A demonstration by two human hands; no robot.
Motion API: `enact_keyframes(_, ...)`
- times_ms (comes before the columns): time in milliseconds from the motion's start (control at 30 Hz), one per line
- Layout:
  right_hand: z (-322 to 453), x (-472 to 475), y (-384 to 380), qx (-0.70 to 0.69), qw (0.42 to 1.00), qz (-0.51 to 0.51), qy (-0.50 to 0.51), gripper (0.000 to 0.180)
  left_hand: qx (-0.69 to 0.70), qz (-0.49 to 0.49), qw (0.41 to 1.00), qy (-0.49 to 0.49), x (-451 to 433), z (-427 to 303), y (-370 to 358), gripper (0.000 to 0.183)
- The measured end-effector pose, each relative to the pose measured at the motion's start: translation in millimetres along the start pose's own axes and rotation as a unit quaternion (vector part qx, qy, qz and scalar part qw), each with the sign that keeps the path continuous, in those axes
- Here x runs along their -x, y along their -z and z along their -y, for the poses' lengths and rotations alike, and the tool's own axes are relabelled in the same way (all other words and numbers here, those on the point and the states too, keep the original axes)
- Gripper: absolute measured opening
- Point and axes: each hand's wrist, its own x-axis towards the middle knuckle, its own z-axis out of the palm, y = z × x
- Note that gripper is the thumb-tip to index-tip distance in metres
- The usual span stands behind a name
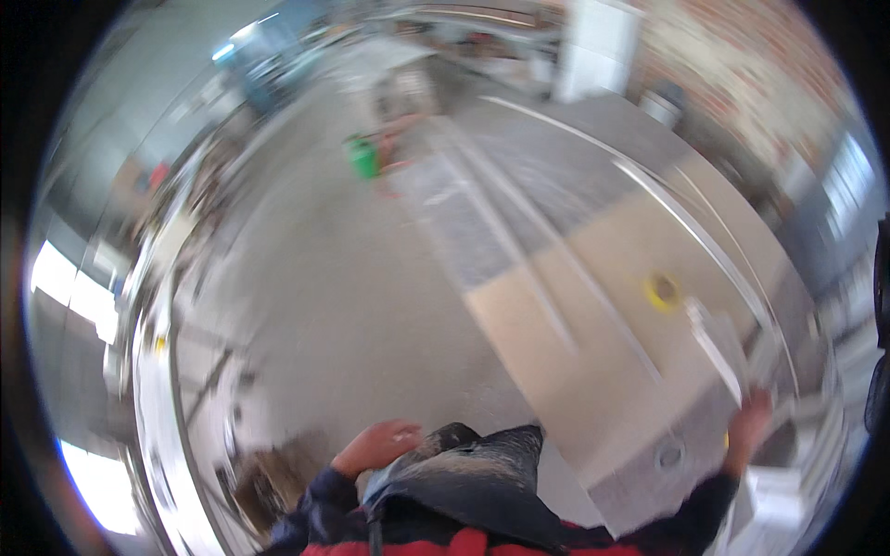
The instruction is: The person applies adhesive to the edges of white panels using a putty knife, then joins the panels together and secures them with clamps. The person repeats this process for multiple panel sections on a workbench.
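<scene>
My left hand (382, 443) hangs beside my dark, dust-marked clothing, above the floor; nothing shows in it, though blur hides how its fingers are set. My right hand (751, 420) is over the right side of a long worktable (626, 479), at the near end of a white strip (713, 347). Whether it grips that strip cannot be made out. A yellow ring, perhaps a tape roll (662, 290), lies beyond the strip. Closer to me is a pale ring-shaped item (669, 455). Two long, thin pale strips (514, 257) (577, 264) run lengthwise along the tabletop.
A green bucket (363, 157) stands on the grey floor (334, 292) by the table's far left corner. Another long white profile (695, 236) lies along the right side. White-framed pieces (156, 410) line my left, beside a cardboard box (268, 483). A white pillar (599, 52) rises behind.
</scene>
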Motion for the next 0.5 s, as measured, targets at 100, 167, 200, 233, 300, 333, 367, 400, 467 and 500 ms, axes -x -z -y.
enact_keyframes(100,151.8,-22.9,106.6,-0.139,0.986,-0.019,-0.088,0.039,0.057,-0.01,0.998,-0.002,-30.3,24.3,46.4,0.05)
enact_keyframes(167,234.4,-35.1,100.5,-0.121,0.975,-0.168,0.084,0.035,0.125,-0.02,0.992,0.011,-40.8,61.6,67.4,0.051)
enact_keyframes(200,249.5,-34.2,71.0,-0.319,0.944,-0.037,-0.08,0.037,0.14,-0.05,0.989,0.001,-35.4,83.3,72.2,0.051)
enact_keyframes(233,274.0,-42.4,48.3,-0.479,0.838,0.115,-0.236,0.039,0.151,-0.078,0.985,-0.012,-28.3,105.9,78.1,0.05)
enact_keyframes(300,454.5,-14.7,154.7,-0.508,0.848,0.136,-0.058,0.046,0.165,-0.133,0.977,-0.013,-4.4,152.0,96.0,0.049)
enact_keyframes(333,477.4,-21.6,104.2,-0.573,0.804,0.158,-0.02,0.058,0.169,-0.161,0.972,-0.006,10.1,175.1,106.9,0.049)
enact_keyframes(367,508.4,-30.2,57.1,-0.634,0.753,0.174,0.017,0.072,0.169,-0.19,0.967,-0.005,21.8,200.9,121.9,0.048)
enact_keyframes(400,575.7,-35.9,71.2,-0.633,0.734,0.23,0.085,0.059,0.179,-0.231,0.956,0.028,36.0,223.9,124.3,0.048)
enact_keyframes(467,708.2,-17.0,115.5,-0.652,0.673,0.317,0.147,0.05,0.182,-0.295,0.935,0.071,68.3,273.5,145.4,0.046)
enact_keyframes(500,759.3,-2.9,140.1,-0.665,0.641,0.355,0.147,0.054,0.166,-0.32,0.927,0.1,82.7,292.1,157.1,0.045)
